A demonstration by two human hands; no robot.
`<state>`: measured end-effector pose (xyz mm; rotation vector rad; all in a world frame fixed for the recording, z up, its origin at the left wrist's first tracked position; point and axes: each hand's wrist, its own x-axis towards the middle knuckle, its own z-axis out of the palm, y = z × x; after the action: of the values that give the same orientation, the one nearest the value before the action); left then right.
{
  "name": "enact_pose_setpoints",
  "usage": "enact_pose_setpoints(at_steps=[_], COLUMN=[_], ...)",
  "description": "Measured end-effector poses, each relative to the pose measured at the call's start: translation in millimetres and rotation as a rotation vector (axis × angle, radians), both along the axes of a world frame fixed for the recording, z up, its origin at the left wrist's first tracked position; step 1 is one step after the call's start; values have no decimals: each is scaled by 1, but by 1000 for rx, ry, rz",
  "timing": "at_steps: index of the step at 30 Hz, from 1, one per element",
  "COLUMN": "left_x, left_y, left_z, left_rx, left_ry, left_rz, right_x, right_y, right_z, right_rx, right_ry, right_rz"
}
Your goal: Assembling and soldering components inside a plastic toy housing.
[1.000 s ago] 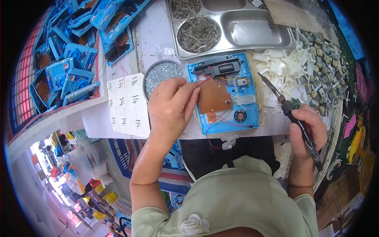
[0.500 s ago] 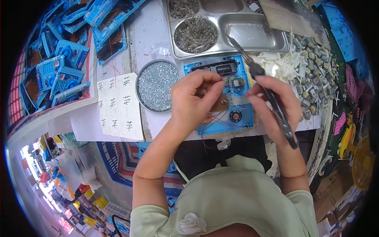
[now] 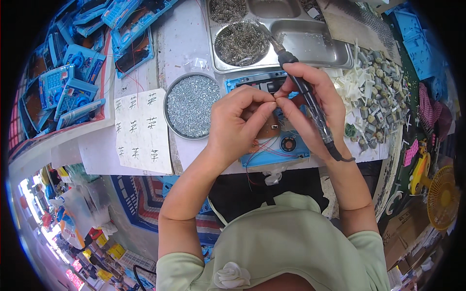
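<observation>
On the table edge in front of me lies an opened blue plastic casing (image 3: 262, 160), partly covered by my hands. A round speaker (image 3: 288, 144), red wires and a brown circuit board (image 3: 270, 130) show inside it. My left hand (image 3: 238, 119) is closed over the casing, thumb and forefinger pinched on something too small to make out. Against those fingertips rest the thumb and finger of my right hand (image 3: 323, 104). That hand also holds a black-handled soldering iron (image 3: 310, 99), its metal tip pointing up and away over the steel tray and its cord trailing at the wrist.
Left of the casing stand a round dish of small screws (image 3: 191, 106) and a marked paper sheet (image 3: 141, 131). A steel tray (image 3: 310, 62) with springs lies behind. White plastic pieces and small motors (image 3: 378, 92) are heaped right. Blue casings (image 3: 73, 87) fill the far left.
My right hand has moved left, bringing its fingertips to those of my left hand. The soldering iron has shifted left with it. My left hand stays pinched in nearly the same place.
</observation>
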<state>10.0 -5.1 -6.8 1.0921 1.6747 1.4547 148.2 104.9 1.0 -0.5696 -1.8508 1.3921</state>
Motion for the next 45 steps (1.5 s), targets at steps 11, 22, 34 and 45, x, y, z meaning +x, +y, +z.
enact_pose_setpoints(at_steps=[11,22,34,45], left_x=[0,1,-1,-1], left_y=[-3,2,1,1], left_z=[4,-2,-7,-7], left_rx=[-3,0,13,22], left_ry=[233,526,536,519], left_rz=[76,105,124,122], right_x=[2,75,67,62], right_y=[-3,13,11,12], right_z=[-8,11,2,0], right_rx=[189,286,406,456], right_ry=[-14,-15,-35,-20], right_rz=[-46,28,197,192])
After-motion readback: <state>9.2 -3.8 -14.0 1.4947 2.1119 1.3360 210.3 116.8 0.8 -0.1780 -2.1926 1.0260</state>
